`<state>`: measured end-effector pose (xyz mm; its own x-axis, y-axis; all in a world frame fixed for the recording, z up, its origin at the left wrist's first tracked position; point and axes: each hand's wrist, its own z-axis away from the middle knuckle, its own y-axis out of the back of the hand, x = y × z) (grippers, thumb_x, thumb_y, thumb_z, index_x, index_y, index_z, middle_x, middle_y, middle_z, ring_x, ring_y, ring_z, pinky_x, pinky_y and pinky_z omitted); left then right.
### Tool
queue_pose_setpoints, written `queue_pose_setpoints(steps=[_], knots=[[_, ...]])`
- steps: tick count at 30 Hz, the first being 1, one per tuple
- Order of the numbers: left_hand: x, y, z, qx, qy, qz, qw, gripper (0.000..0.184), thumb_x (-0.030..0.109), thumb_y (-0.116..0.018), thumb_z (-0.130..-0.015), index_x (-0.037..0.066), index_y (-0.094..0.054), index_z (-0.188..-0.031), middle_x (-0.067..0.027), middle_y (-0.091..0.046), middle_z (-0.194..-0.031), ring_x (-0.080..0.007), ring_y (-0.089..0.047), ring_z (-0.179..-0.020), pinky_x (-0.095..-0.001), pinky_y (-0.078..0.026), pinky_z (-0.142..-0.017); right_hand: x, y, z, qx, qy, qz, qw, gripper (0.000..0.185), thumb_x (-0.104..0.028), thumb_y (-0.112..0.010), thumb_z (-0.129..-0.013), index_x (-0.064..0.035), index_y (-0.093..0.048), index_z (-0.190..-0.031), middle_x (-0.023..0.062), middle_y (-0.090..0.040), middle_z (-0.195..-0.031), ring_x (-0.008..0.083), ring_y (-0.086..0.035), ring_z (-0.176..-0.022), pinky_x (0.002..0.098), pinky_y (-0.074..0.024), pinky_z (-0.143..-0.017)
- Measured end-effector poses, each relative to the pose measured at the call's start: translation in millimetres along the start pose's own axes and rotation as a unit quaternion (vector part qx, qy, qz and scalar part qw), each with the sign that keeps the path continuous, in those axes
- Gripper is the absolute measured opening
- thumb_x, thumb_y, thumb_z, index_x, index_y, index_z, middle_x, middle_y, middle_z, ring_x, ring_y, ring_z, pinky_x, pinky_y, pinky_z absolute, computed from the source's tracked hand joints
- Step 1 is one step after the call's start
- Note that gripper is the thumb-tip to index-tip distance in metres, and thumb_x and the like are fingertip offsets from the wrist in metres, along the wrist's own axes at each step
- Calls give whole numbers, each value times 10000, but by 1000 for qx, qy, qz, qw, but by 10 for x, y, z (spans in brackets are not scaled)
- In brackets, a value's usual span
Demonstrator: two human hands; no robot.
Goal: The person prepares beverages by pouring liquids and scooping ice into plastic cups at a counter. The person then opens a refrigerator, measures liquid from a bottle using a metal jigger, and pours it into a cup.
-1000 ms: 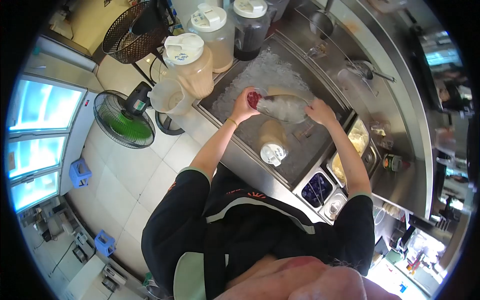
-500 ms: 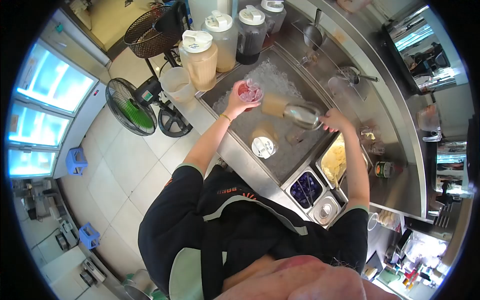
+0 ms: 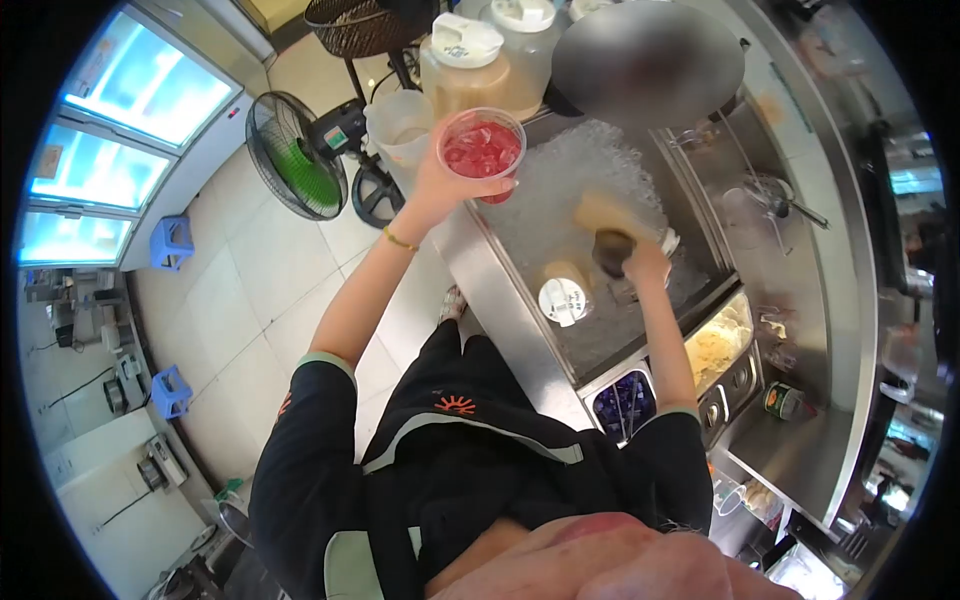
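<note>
My left hand [image 3: 447, 178] is wrapped round a clear plastic cup [image 3: 482, 150] of red drink with ice pieces, held up over the near left edge of the ice bin [image 3: 505, 283]. My right hand [image 3: 648, 264] is closed on a metal scoop [image 3: 612, 252], low over the crushed ice [image 3: 590, 165]; the scoop's handle is mostly hidden. Beside the scoop lies a tan-filled jug [image 3: 603, 212], blurred. Nearer to me a white-lidded jug [image 3: 564, 300] stands in the ice.
Large jugs with white lids [image 3: 468, 40] stand behind the bin, next to a translucent pitcher [image 3: 402, 125]. On the right are a tray of yellow food [image 3: 720, 342], a tub of dark purple pieces [image 3: 624, 403] and a strainer [image 3: 770, 196]. A fan [image 3: 295, 155] stands at left.
The cup has come up and nearer the camera in my left hand. My right hand has moved left and down with the scoop, deeper over the ice. My view has shifted.
</note>
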<state>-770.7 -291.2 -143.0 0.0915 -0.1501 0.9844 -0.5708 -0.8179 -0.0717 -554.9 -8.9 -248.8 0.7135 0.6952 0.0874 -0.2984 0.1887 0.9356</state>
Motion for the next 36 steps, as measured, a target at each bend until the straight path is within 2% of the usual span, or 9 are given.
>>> queue_pose_setpoints(steps=[3, 6, 12, 15, 22, 24, 28, 31, 36], knots=[[-9, 106, 64, -7, 0, -4, 1000, 920, 139, -929, -522, 40, -434, -1291, -87, -532, -1261, -197, -526, -1173, -347, -432, -1011, -558, 71, -399, -15, 94, 21, 995, 275, -228, -691, -759, -20, -697, -939, 203, -687, -955, 356, -674, -890, 441, -545, -751], [-76, 133, 175, -5, -40, -43, 998, 906, 162, -931, -517, 47, -456, -1279, -89, -535, -1254, -197, -526, -1169, -347, -432, -1007, -1172, -1034, -1185, -15, 177, -7, 984, 206, -211, -687, -747, -20, -711, -819, 197, -690, -866, 365, -677, -835, 449, -547, -719], [-208, 305, 422, -71, -15, -81, 994, 897, 229, -928, -529, 51, -479, -1286, -111, -542, -1271, -236, -535, -1180, -368, -431, -1001, -1579, -1635, -1585, -33, 100, -107, 989, 322, -329, -609, -801, -36, -722, -875, 223, -680, -887, 384, -670, -834, 471, -527, -760], [-367, 363, 414, -102, 37, 11, 994, 872, 242, -920, -548, 48, -489, -1281, -131, -546, -1290, -253, -543, -1185, -369, -434, -999, -1295, -1652, -1547, -51, 115, -160, 979, 366, -369, -589, -812, -26, -714, -831, 220, -674, -812, 370, -673, -792, 453, -527, -730], [-605, 249, 81, -153, 32, -40, 987, 887, 204, -920, -550, 53, -456, -1291, -109, -514, -1262, -234, -511, -1190, -364, -411, -1016, -291, -746, -1037, -40, 74, -328, 941, 397, -385, -601, -856, -24, -690, -716, 87, -609, -545, 159, -606, -510, 343, -469, -525], [-720, 96, -6, -125, 34, -31, 991, 933, 184, -935, -534, 63, -421, -1304, -99, -496, -1275, -222, -502, -1190, -362, -407, -1022, 97, -458, -896, -28, 61, -358, 931, 375, -414, -600, -849, -59, -713, -798, 73, -624, -557, 181, -615, -508, 340, -478, -540], [-1009, -298, -148, -83, -3, -95, 992, 917, 183, -930, -540, 56, -418, -1290, -102, -481, -1278, -230, -504, -1194, -362, -415, -1023, 629, 534, -447, 6, 86, -393, 916, 397, -356, -588, -882, -14, -664, -695, 57, -598, -531, 142, -588, -491, 325, -452, -509], [-1272, -654, -156, -73, -26, -111, 991, 886, 164, -920, -519, 60, -441, -1258, -116, -543, -1207, -250, -556, -1131, -362, -450, -977, 503, 1407, -41, 14, 117, -236, 965, 388, -350, -563, -857, -23, -665, -674, 99, -611, -544, 202, -619, -503, 358, -484, -537], [-1380, -1076, 57, -101, -33, -120, 987, 918, 180, -931, -518, 55, -422, -1272, -107, -537, -1219, -228, -551, -1144, -352, -450, -983, 402, 1864, 195, 34, 143, -51, 988, 342, -318, -582, -816, -20, -675, -676, 113, -621, -553, 223, -613, -486, 369, -506, -547]])
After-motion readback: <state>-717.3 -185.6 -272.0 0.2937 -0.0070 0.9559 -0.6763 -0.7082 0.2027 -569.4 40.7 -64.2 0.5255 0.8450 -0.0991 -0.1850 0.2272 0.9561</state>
